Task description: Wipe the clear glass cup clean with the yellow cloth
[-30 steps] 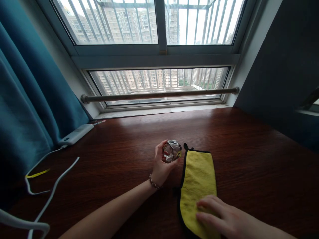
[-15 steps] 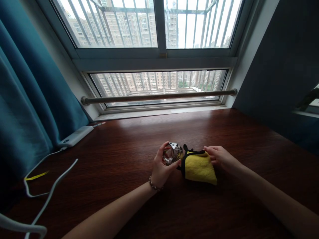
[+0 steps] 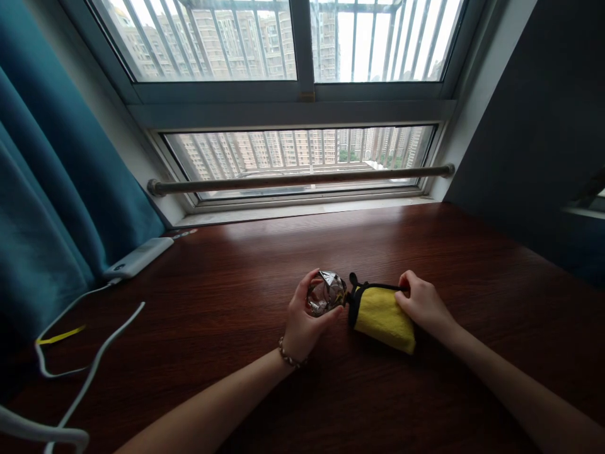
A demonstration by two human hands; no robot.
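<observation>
My left hand (image 3: 302, 318) is wrapped round a shiny, silvery, faceted round object (image 3: 326, 293), its thumb along the near side. The exact kind of object I cannot make out. Just right of it lies a folded yellow cloth (image 3: 387, 315) with black edging and a small black loop at its upper left corner. The cloth's left edge is close to the silvery object; whether they touch is unclear. With thumb and fingers, my right hand (image 3: 423, 306) pinches the black edge at the cloth's upper right corner.
Everything rests on a dark reddish wooden table (image 3: 227, 271). To the left are a white power strip (image 3: 139, 257), white cables (image 3: 99, 362) and a yellow strip (image 3: 61, 335) beside a blue curtain (image 3: 42, 170). A metal rail (image 3: 302, 181) crosses the window behind.
My right hand has moved right along the cloth's upper edge, which now looks straighter and pulled outward. The left hand keeps its hold on the silvery object. The view has shifted slightly.
</observation>
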